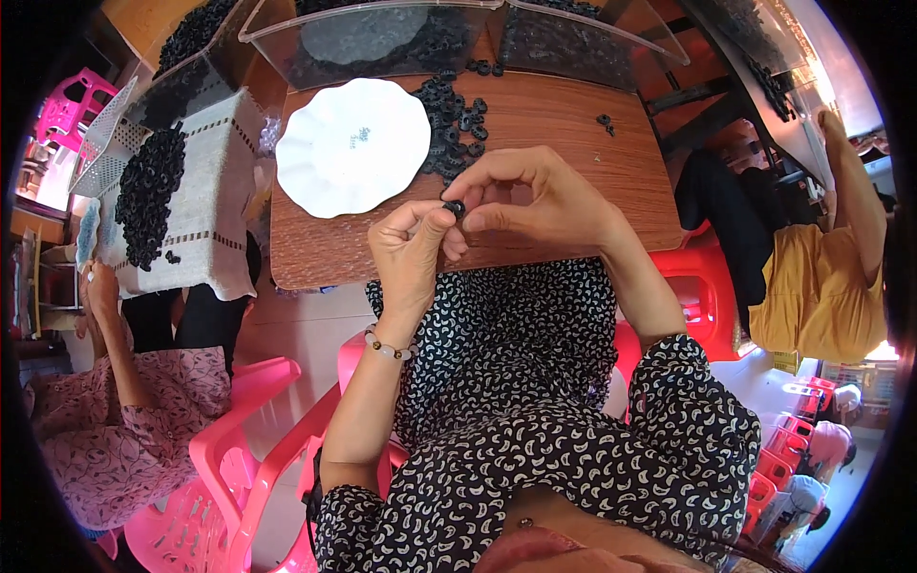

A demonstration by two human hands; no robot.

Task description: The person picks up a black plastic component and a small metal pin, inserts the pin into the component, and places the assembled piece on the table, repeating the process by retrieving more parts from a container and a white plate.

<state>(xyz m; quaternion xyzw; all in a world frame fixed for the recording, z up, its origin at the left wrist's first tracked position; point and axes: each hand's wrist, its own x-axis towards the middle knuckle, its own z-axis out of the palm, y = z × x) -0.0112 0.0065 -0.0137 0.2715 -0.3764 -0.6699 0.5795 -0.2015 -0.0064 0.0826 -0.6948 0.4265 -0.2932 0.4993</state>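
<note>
Just above the near edge of the brown table, a small black ring-like part [456, 206] is pinched between the thumb and fingers of my left hand [413, 250]. My right hand [549, 199] comes in from the right, its index finger and thumb curled round the same part at the tips. The fingers hide most of the part, so its exact kind cannot be made out. Beyond my hands lies a loose pile of similar black parts [449, 124]. A white scalloped plate [334, 158] rests to the left of the pile.
Clear plastic bins [373, 43] of black parts line the table's far side. A few parts [606, 122] lie at the right of the table [564, 115]. Co-workers sit left and right; on the left, a cloth-covered surface [215, 191] bears another black heap [151, 196].
</note>
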